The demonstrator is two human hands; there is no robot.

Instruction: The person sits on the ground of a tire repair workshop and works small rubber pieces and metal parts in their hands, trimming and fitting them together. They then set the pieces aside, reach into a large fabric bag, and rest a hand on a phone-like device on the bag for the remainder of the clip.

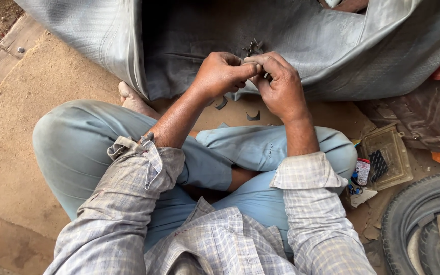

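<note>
Over one grey tube [332, 46], two hands (left [220, 74], right [281, 86]) pinch together.

Worn brown board flooring [36, 117] under daylight, a black tyre [418, 214] at one side.

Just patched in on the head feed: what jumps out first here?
Both hands meet at top centre: the left hand and right hand pinch at something small against a big grey rubber tube. Cut rubber scraps lie just below, and a tyre sits at lower right.

Small red-white tube [362, 171] beside tray [401, 173]
</note>
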